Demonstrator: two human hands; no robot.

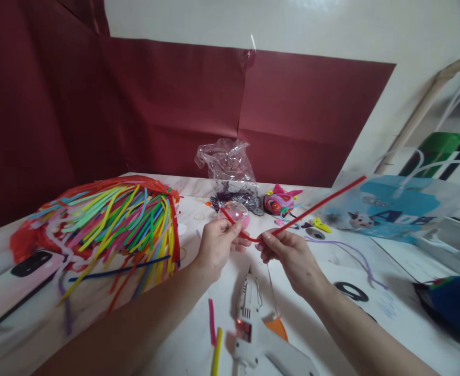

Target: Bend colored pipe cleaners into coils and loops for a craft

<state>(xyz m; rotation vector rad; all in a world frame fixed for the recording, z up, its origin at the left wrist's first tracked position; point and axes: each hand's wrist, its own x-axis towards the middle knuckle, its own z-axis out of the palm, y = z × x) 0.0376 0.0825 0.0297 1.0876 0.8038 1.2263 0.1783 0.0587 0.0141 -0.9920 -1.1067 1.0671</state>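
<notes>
A red pipe cleaner [312, 212] runs between my two hands above the table, bent near the middle. Its long straight part rises to the upper right. My left hand [221, 241] pinches the shorter end with thumb and fingers. At the bend, my right hand [288, 251] is closed on the same pipe cleaner. Just behind my left fingers is a clear round ball [238, 214] with pink in it; whether they touch it I cannot tell. Below the hands lies a white glue gun [249, 324] with a small orange light, its nozzle pointing away from me.
Many coloured pipe cleaners [136, 214] spill from a red bag at left, beside a phone [22, 277]. Behind stand a clear plastic bag [230, 164] and a pink decorated piece [280, 201]. A blue-and-clear carry bag [394, 203] is at right; a purple pipe cleaner [361, 256] lies nearer.
</notes>
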